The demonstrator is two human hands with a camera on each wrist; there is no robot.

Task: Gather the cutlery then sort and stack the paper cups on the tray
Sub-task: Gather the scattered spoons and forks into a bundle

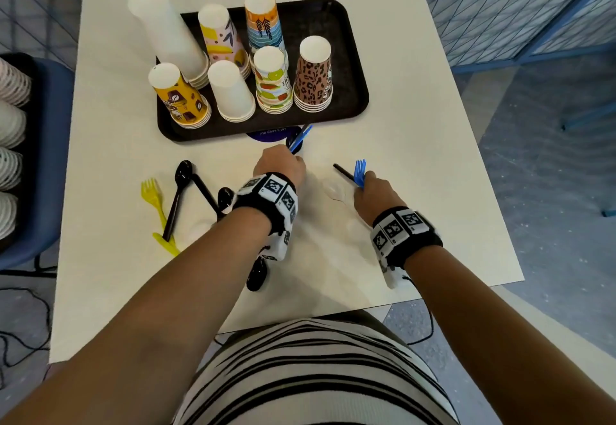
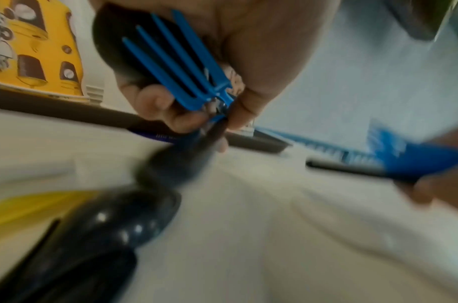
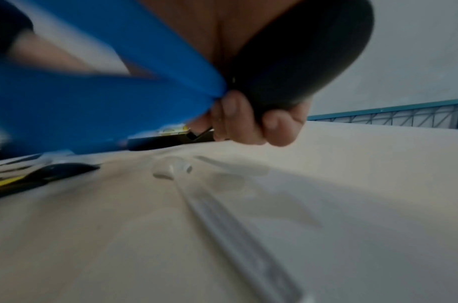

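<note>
My left hand [image 1: 283,164] grips a blue fork [image 2: 175,61] and a black spoon [image 2: 113,47], just in front of the black tray [image 1: 266,131]. To the right, my right hand [image 1: 373,194] holds blue forks [image 1: 360,171] with a black spoon [image 3: 300,61]; its black handle [image 1: 343,171] sticks out left. Loose on the white table lie a yellow fork [image 1: 153,198], two black spoons [image 1: 181,191] left of my left wrist, another black spoon [image 1: 256,274] under that wrist, and pale white cutlery [image 3: 173,170]. Several upside-down paper cup stacks [image 1: 313,74] stand on the tray.
A tall white cup stack [image 1: 166,31] leans at the tray's back left. A blue chair [image 1: 50,158] at the table's left carries stacks of white cups [image 1: 10,124]. A round blue sticker [image 1: 270,134] sits at the tray's front edge. The table edge [image 1: 500,191] is close on the right.
</note>
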